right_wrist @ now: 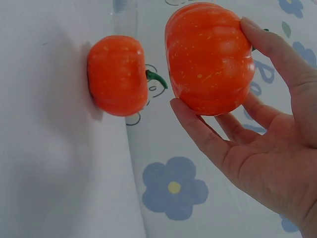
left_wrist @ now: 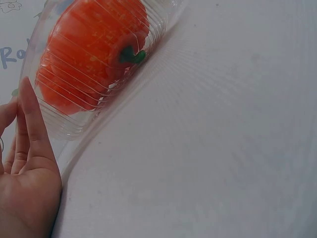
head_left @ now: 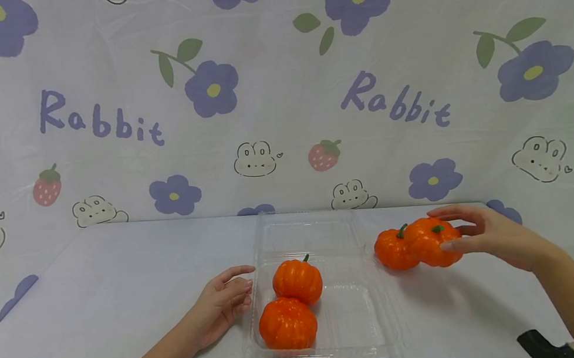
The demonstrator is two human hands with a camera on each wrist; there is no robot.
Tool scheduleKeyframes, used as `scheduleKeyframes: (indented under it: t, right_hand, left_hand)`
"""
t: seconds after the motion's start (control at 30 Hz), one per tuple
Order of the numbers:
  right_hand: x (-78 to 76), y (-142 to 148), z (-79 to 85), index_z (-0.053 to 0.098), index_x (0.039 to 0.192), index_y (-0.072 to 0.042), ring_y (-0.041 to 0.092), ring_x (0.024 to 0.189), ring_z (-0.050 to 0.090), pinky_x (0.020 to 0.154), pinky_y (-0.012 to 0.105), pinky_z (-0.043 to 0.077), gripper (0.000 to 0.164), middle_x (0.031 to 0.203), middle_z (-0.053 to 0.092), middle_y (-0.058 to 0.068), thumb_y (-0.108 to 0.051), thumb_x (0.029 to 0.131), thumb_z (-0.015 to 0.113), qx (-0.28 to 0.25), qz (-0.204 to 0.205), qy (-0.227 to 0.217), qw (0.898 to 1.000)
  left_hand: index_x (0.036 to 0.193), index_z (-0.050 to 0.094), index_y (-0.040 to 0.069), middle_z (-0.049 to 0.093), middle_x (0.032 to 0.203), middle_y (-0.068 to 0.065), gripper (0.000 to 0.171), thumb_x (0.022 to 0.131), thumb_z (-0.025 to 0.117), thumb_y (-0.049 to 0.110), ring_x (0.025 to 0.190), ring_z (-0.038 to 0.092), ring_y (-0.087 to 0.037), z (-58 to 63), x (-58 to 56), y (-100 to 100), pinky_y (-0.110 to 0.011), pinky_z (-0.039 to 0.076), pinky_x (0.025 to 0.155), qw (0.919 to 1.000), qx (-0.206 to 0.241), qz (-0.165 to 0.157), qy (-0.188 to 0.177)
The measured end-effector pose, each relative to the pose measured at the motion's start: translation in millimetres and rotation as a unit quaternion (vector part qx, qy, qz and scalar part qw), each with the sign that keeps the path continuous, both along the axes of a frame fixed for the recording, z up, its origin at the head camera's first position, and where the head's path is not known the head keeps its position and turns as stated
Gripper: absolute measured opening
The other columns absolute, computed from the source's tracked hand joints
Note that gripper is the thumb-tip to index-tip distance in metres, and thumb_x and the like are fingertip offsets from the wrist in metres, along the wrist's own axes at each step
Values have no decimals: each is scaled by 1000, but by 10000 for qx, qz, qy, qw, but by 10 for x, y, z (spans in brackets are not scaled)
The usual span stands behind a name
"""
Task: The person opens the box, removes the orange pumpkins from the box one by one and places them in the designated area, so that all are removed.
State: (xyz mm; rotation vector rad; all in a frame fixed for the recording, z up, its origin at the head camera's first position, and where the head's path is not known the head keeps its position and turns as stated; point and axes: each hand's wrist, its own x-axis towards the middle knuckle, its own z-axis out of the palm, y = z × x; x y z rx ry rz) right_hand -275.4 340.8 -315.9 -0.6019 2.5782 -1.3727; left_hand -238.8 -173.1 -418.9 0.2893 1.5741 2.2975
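Between thumb and fingers, my right hand [head_left: 495, 233] holds a small orange pumpkin [head_left: 434, 242] with a green stem, raised off the table. Another pumpkin [head_left: 395, 249] rests on the table just left of it; the right wrist view shows the held pumpkin [right_wrist: 210, 59] apart from the resting one [right_wrist: 118, 75]. Two more pumpkins, a rear one [head_left: 297, 282] and a front one [head_left: 287, 324], sit in the left side of a clear plastic box [head_left: 345, 320]. At the box's left wall is my left hand [head_left: 221, 304], its fingers extended and touching or nearly touching the plastic.
The box's clear lid [head_left: 309, 232] lies folded back toward the rear of the white table [head_left: 133, 279]. Behind the table hangs a patterned cloth [head_left: 278, 103] with flowers and rabbits. A black strap piece [head_left: 542, 346] shows near the right sleeve.
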Motion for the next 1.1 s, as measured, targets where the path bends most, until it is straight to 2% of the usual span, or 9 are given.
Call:
scheduleKeyframes:
  t: [0.17,0.4,0.57,0.67,0.87,1.1]
  right_hand:
    - [-13,62,-25,48,152,-2,24,121,62,89,33,62,61,155,45,18,-18,98,72,127,-200,-33,9997]
    - [-43,156,-64,45,154,-4,27,124,61,90,34,61,62,152,50,12,-22,100,70,246,-396,-99,9989]
    - [-61,203,-97,42,156,-2,37,130,57,92,37,61,65,155,47,20,-24,101,69,328,-531,-161,9979]
    - [-70,230,-117,41,156,-2,41,133,54,91,35,60,66,156,45,23,-25,101,69,374,-601,-172,9973]
    - [-96,287,-169,39,157,-1,41,132,55,89,28,60,67,158,42,26,-26,103,67,384,-722,-241,9964]
    - [-139,366,-249,38,157,1,42,132,53,88,27,60,67,158,40,27,-26,103,68,376,-850,-265,9953]
  left_hand:
    - [137,53,10,66,96,3,27,109,56,10,82,63,-7,-2,1,-2,-17,60,80,10000,-8,-4,-13]
    - [138,52,10,65,96,3,29,109,56,10,81,63,-7,5,7,1,-16,59,81,10000,-26,9,-35]
    - [138,52,9,66,97,3,29,110,56,10,82,63,-7,9,9,0,-16,59,80,10000,-14,-14,-25]
    - [138,52,9,66,97,3,29,110,56,10,82,63,-7,12,11,-1,-16,59,81,10000,-14,-19,-36]
    - [139,52,9,65,98,2,30,110,56,11,82,62,-7,18,18,1,-16,59,81,10000,-44,-4,-64]
    - [139,53,10,65,99,2,29,109,56,11,81,62,-7,25,27,7,-16,59,80,10000,-47,29,-78]
